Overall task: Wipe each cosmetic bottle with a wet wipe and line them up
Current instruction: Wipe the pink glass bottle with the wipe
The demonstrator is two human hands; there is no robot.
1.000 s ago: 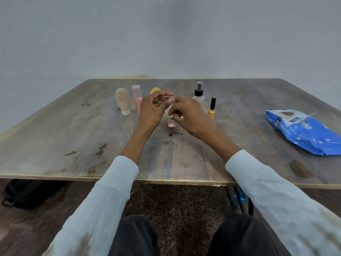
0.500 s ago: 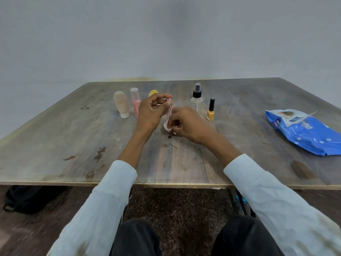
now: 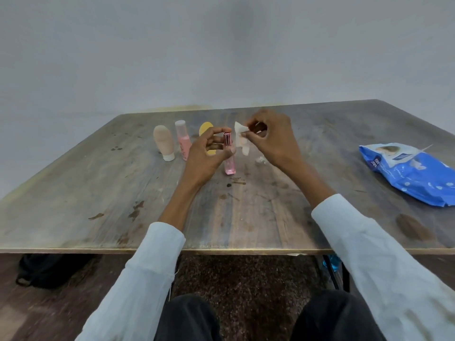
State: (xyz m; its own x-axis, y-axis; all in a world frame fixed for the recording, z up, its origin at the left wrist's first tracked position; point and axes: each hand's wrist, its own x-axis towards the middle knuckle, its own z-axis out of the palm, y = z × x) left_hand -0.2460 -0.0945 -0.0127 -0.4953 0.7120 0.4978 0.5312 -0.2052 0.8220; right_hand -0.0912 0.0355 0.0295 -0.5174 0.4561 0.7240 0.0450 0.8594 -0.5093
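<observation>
The right hand [image 3: 273, 137], pinching the wipe [image 3: 240, 136], has lifted off to 2 o'clock of the pink bottle [image 3: 229, 153], upright mid-table in the left hand's [image 3: 209, 153] grip, suggesting wiping's finished.

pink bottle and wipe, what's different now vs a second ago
The right hand has lifted the wet wipe off the pink bottle and drawn it up and to the right, so wipe and bottle are now apart. Before, both hands were bunched together around the bottle, rubbing it. The left hand still pinches the bottle upright near its cap. The beige tube, pink pump bottle and blue wipes pack stayed put.
</observation>
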